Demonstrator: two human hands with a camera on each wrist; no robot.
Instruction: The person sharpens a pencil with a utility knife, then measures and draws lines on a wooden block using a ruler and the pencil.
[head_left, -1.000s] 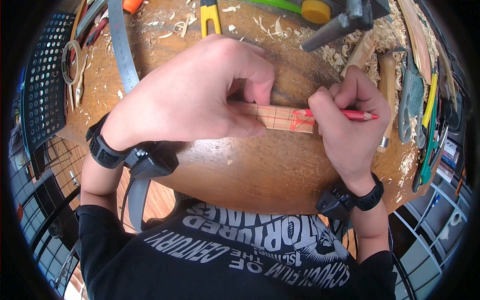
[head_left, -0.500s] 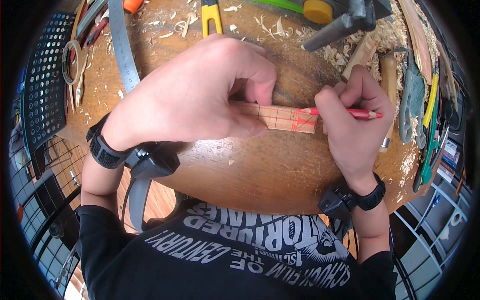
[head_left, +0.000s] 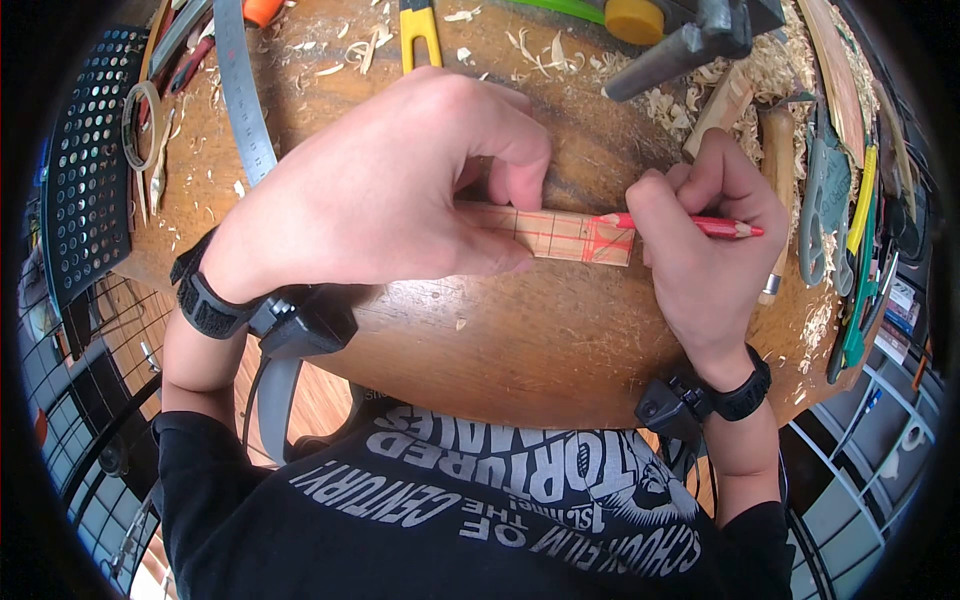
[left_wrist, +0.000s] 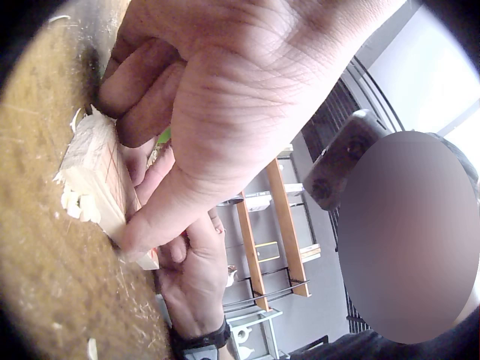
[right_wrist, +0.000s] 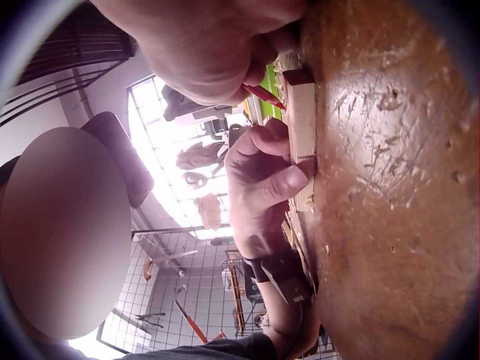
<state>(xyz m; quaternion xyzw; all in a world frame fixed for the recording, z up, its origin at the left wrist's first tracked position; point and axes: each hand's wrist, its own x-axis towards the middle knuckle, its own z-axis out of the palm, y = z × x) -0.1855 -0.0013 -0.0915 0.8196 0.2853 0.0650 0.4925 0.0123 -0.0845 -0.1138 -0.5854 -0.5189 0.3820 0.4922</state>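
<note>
My left hand (head_left: 385, 190) pinches a small wooden block (head_left: 560, 238) between thumb and fingers, low on the workbench. Red and dark pencil lines cross the block's top face, with red scribbling near its right end. In my right hand (head_left: 715, 255) is a red pencil (head_left: 725, 228), sharpened at both ends; its left point meets the marked face. The left wrist view shows the block's bare end (left_wrist: 86, 184) toward the camera, thumb along one side. From the right wrist, the pencil (right_wrist: 264, 96) slants down to the block's top edge (right_wrist: 301, 112).
A steel ruler (head_left: 240, 90) reaches under the left forearm side. Behind the hands are a yellow-handled tool (head_left: 421, 40), a dark metal clamp bar (head_left: 670, 65) and wood shavings (head_left: 550, 55). Scissors (head_left: 822, 210) and other tools line the right edge; a perforated black tray (head_left: 90, 150) stands left.
My right hand and the pencil have shifted slightly right, uncovering more of the block's right end. The left hand and the block have stayed in place.
</note>
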